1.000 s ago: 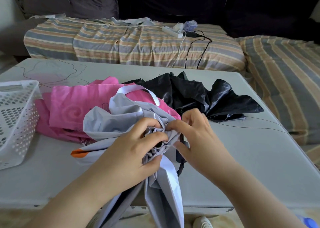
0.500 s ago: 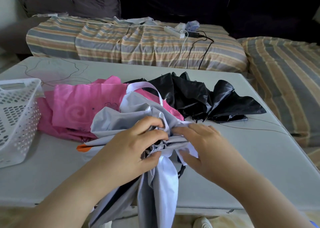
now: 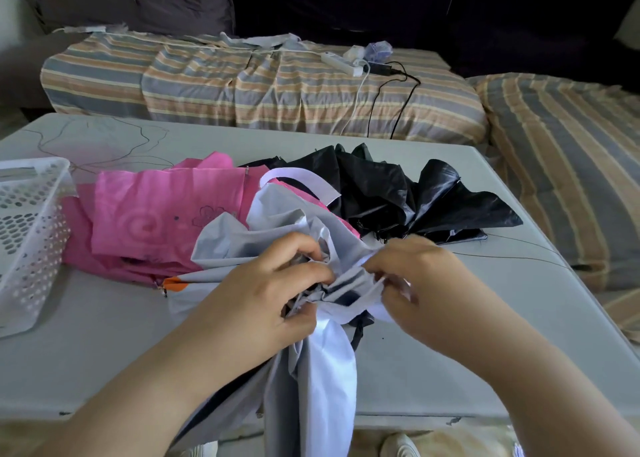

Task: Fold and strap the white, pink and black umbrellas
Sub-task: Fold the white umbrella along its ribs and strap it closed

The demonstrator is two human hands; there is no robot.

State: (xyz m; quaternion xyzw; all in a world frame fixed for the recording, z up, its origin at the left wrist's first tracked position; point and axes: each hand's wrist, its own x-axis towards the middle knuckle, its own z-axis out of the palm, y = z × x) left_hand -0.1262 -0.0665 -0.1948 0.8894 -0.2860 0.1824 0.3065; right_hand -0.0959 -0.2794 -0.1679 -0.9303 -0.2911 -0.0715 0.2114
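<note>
The white umbrella [image 3: 277, 228] lies loose across the table's near edge, with its cloth hanging down over the edge. My left hand [image 3: 263, 293] grips the bunched folds at its middle. My right hand [image 3: 415, 283] pinches a white fold just to the right of that bunch. A white strap loop [image 3: 298, 176] sticks up behind the cloth. The pink umbrella [image 3: 152, 214] lies crumpled behind and to the left. To the back right the black umbrella [image 3: 398, 196] is spread in loose folds.
The grey table [image 3: 104, 345] holds a white perforated basket [image 3: 27, 234] at its left edge. Thin dark threads [image 3: 519, 248] trail over the tabletop. Behind it stands a striped sofa [image 3: 242, 85] with a white power strip [image 3: 341, 63] and cables.
My right hand has shifted a little to the right and now pinches a white fold, pulling it away from the bunch. My left hand keeps its grip on the gathered cloth.
</note>
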